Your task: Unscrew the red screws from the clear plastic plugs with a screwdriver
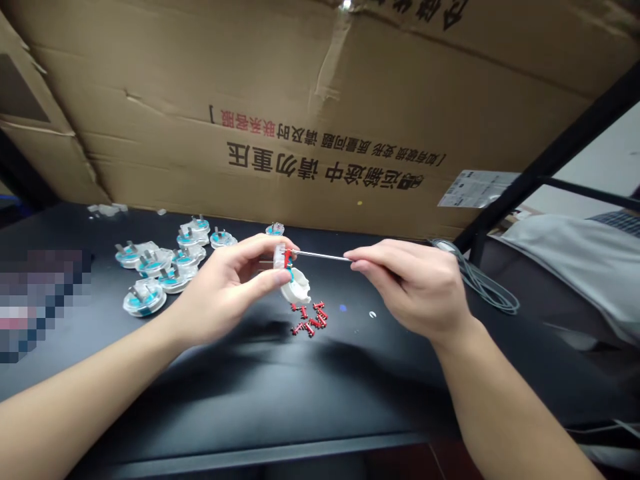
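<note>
My left hand (235, 283) is closed round a clear and white plug (296, 287) with a blue inner part, held up over the table. A small red piece (287, 259) sits at the plug's right side, by my fingertips. My right hand (413, 280) grips a screwdriver (323, 255), its handle hidden in my fingers. The thin metal shaft points left, and its tip meets the plug close to the red piece. Below the plug, several red pieces with metal ends (311, 321) lie in a loose pile on the table.
Several clear plugs with metal prongs (155, 262) are grouped on the black table (240, 413) at the left. A cardboard sheet (170, 153) stands along the back. At the right lies a coiled grey cable (493, 293), near grey cloth (565, 260) and a black metal frame (545, 140).
</note>
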Tool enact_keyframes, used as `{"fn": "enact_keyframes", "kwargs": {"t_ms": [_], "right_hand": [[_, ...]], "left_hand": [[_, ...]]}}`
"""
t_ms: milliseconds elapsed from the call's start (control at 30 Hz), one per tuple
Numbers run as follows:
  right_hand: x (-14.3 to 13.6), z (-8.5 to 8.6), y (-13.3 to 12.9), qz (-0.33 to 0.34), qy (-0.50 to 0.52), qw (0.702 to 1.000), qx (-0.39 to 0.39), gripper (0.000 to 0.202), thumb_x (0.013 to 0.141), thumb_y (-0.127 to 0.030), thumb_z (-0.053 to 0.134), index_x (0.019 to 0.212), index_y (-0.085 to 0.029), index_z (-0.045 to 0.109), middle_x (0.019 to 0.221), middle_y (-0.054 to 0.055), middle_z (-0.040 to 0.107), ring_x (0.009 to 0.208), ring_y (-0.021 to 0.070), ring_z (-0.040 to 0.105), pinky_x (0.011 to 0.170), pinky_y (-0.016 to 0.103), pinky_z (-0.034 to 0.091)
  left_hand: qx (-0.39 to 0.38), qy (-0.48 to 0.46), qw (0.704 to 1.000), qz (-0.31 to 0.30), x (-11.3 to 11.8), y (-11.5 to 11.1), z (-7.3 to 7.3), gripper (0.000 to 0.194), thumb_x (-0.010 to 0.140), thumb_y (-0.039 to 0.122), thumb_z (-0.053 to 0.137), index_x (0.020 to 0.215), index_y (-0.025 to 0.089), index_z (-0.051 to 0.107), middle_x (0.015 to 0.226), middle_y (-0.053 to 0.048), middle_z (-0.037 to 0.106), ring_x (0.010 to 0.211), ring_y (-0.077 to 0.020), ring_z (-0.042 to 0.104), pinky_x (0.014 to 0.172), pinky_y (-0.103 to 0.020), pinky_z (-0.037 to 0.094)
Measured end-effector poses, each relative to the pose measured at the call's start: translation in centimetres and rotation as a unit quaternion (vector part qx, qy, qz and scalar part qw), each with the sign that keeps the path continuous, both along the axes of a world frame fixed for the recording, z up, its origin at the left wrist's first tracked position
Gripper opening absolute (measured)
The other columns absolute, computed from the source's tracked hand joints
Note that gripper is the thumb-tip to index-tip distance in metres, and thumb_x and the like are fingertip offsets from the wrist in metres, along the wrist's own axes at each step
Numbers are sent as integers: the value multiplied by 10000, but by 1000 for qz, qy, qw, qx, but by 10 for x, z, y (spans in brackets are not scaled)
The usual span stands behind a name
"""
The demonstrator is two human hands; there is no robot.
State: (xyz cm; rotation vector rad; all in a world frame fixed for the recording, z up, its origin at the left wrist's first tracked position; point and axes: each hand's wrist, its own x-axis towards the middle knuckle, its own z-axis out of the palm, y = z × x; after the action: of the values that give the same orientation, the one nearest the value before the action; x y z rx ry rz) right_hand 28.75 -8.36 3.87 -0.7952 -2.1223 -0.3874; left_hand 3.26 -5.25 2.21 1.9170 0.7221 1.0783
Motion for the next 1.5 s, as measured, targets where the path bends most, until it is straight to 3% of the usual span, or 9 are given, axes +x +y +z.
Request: {"fn": "enact_keyframes", "kwargs": {"t_ms": [400, 567, 667, 867, 1033, 1133, 1233, 1333, 1500], "right_hand": [[-3, 0, -2, 7, 76, 995, -64, 53, 835, -191, 723, 880, -202, 697, 828, 23, 686, 704, 141, 641, 612, 265, 515], [-7, -2, -2, 9, 82, 993, -80, 67, 887, -165, 653, 913, -202, 702, 776, 3, 695, 677, 121, 645, 620, 243, 517], [-9, -2, -3, 6, 80, 995, -62, 95, 833, -173, 720, 922, -205, 709, 830, 24, 682, 684, 134, 630, 588, 255, 511], [-9, 0, -5, -1, 53, 997, -62, 114, 894, -161, 652, 960, -223, 722, 772, 10, 716, 655, 130, 656, 608, 253, 537], [-11, -2, -7, 7, 21, 999, 27, 166, 864, -100, 660, 956, -208, 746, 835, 36, 755, 714, 143, 699, 650, 252, 570], [-14, -4, -6, 14, 106, 990, -95, 106, 871, -146, 664, 888, -187, 760, 708, 9, 756, 588, 134, 687, 539, 231, 541], [-17, -7, -3, 30, 169, 944, -282, 123, 893, -220, 648, 870, -165, 756, 621, -3, 734, 545, 140, 675, 470, 219, 497], [-18, -10, 2, 13, 128, 951, -281, 137, 916, -207, 600, 935, -169, 730, 763, 20, 762, 663, 145, 693, 579, 233, 520], [-18, -15, 4, -35, 90, 994, -60, 85, 876, -146, 622, 933, -181, 675, 726, 2, 657, 603, 111, 583, 564, 229, 464]], "left_hand": [[-22, -10, 1000, 9, 1, 0, -2, 297, 887, 371, 671, 1134, 206, 683, 1050, -44, 732, 962, -209, 688, 847, -259, 531], [-24, -10, 1000, 6, 0, 0, -2, 306, 889, 376, 672, 1148, 215, 685, 1049, -37, 730, 963, -201, 686, 849, -249, 529], [-22, -17, 1000, 8, 0, 1, -2, 309, 897, 381, 663, 1161, 223, 683, 1038, -33, 727, 947, -191, 687, 843, -243, 528], [-30, -1, 1000, 2, -1, 3, -2, 336, 905, 398, 649, 1186, 216, 677, 1082, -45, 726, 979, -200, 678, 858, -250, 521], [-17, 24, 1000, 9, -2, 3, -2, 342, 914, 427, 624, 1167, 206, 691, 1081, -47, 725, 973, -208, 668, 862, -263, 515], [54, 56, 996, 32, -5, 2, -1, 313, 912, 393, 629, 1149, 204, 705, 1160, -66, 703, 1038, -222, 644, 928, -277, 490], [114, 76, 989, 52, -8, 2, 0, 308, 890, 374, 658, 1144, 213, 723, 1223, -77, 688, 1106, -249, 620, 986, -301, 467], [17, 31, 999, 26, -8, 6, -1, 388, 875, 406, 677, 1213, 216, 700, 1212, -82, 710, 1088, -257, 649, 956, -320, 500], [-183, -75, 979, -42, -2, 11, -11, 434, 841, 431, 718, 1190, 173, 718, 1179, -138, 738, 1141, -302, 658, 983, -400, 507]]}}
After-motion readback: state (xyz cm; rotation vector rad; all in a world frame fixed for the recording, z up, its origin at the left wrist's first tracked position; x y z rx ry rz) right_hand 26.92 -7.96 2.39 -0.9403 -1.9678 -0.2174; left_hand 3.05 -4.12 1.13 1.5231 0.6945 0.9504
